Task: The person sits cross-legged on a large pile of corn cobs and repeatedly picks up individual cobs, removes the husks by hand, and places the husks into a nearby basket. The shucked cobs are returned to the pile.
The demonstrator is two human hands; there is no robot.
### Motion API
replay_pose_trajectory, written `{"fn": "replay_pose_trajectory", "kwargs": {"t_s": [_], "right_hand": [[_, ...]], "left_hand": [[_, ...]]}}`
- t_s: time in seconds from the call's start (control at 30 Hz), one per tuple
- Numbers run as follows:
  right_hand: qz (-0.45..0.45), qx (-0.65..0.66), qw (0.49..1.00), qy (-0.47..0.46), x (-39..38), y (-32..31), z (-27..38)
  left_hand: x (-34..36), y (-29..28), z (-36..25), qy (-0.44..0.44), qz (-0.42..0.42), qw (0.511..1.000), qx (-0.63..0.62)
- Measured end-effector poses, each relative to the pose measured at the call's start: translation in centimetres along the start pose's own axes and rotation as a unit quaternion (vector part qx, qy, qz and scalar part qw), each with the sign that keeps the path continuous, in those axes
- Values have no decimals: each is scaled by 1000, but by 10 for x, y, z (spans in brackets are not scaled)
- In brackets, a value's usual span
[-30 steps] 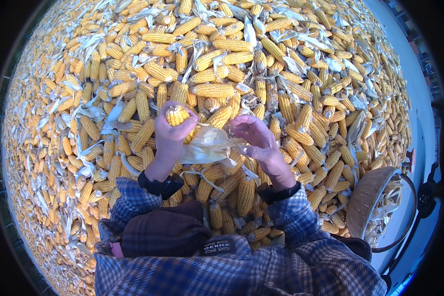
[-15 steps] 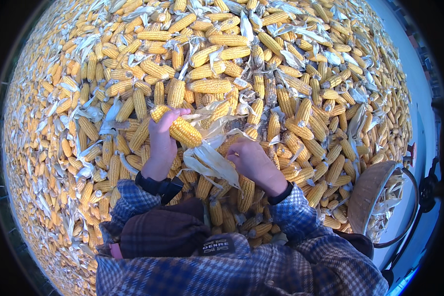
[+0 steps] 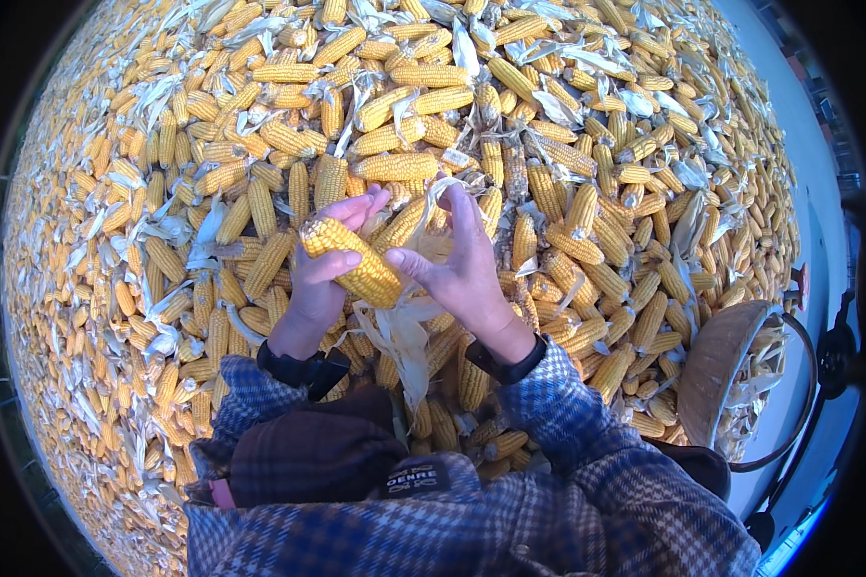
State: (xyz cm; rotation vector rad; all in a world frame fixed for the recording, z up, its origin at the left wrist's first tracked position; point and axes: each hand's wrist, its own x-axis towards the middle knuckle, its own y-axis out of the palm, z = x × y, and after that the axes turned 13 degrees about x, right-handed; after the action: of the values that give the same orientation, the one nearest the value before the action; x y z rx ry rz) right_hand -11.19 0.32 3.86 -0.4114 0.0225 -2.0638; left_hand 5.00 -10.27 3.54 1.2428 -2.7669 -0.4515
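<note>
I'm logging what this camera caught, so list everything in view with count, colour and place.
held cob: one, yellow, in left hand
cobs: uncountable, yellow, piled across view
loose husks: many, pale, scattered over the cobs
peeled husk: count unclear, pale, below held cob
basket: one, tan, lower right, husks inside
ground: one stretch, bluish, right edge
dark cloth: one, plaid, lower centre
wristbands: two, dark, one per wrist
sleeves: two, blue plaid
left hand: one, bare, around held cob
right hand: one, bare, beside held cob

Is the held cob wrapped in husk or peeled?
Peeled, where visible: the cob in the left hand shows bare kernels; pale husk hangs by its lower end.
</note>
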Motion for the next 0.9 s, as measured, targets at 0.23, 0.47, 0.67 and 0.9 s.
{"fn": "replay_pose_trajectory", "kwargs": {"t_s": [0.23, 0.47, 0.67, 0.9], "right_hand": [[77, 464, 813, 343, -2, 38, -22], [196, -14, 936, 291, -35, 20, -76], [82, -285, 929, 221, -11, -49, -58], [183, 139, 962, 145, -36, 30, -3]], "left_hand": [[-1, 8, -1, 7, 58, 998, 7], [0, -7, -11, 61, -108, 992, -15], [-4, -8, -4, 31, -161, 986, 15], [-5, 11, -1, 50, -176, 982, -39]]}}
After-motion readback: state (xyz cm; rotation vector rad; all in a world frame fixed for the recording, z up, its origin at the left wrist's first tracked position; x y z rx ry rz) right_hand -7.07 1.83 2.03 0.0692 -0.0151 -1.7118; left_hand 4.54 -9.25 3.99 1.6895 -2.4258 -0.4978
